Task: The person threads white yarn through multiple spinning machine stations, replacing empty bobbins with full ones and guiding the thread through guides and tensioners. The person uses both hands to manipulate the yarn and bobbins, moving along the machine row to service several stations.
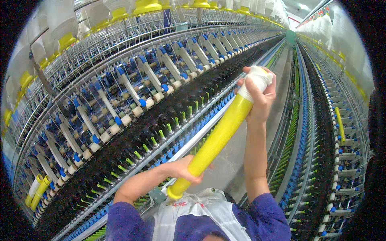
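A long yellow bobbin tube slants across the middle of the head view, its flanged lower end close to my white apron. My left hand is wrapped round the tube near that lower end. At the upper end, white yarn is wound about the tube, and my right hand grips it there, thumb across the yarn. Both hands hold the tube in the air above the aisle.
To the left runs a long spinning frame with blue-tipped arms and a row of green spindles. Two yellow tubes lean on it at lower left. Another frame lines the right, with a yellow tube. Grey floor lies between.
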`<control>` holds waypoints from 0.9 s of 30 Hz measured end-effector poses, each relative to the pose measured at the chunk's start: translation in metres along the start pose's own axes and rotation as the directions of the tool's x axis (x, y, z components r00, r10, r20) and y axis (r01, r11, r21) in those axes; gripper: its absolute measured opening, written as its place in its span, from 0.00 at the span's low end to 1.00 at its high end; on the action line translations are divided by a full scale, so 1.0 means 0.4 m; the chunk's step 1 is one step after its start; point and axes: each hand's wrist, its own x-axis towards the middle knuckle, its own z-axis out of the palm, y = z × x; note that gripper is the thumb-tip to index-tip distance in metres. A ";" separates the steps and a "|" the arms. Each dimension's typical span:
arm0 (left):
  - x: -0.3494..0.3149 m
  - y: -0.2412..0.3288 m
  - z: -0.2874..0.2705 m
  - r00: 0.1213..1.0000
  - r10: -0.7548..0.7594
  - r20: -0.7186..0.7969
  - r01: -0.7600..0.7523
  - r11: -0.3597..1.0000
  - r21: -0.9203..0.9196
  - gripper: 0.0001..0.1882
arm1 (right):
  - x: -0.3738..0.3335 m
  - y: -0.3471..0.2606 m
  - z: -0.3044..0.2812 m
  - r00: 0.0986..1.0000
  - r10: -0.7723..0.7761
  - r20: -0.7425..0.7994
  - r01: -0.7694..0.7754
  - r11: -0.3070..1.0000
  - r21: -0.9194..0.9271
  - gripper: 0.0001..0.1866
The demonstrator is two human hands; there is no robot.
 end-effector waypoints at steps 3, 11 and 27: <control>-0.025 -0.034 -0.033 0.690 0.422 -0.588 0.449 0.389 0.805 0.28 | -0.018 0.047 -0.003 0.917 -0.308 -0.255 0.224 0.924 -0.309 0.20; -0.138 -0.008 -0.287 0.721 0.525 -0.452 0.588 -0.118 0.800 0.19 | -0.006 0.163 -0.054 0.772 -0.460 -0.439 0.230 0.846 -0.481 0.02; -0.022 -0.017 0.041 0.948 -0.075 0.310 0.224 0.849 -0.479 0.15 | -0.367 0.182 -0.007 0.749 0.661 -0.043 -0.543 0.650 0.531 0.03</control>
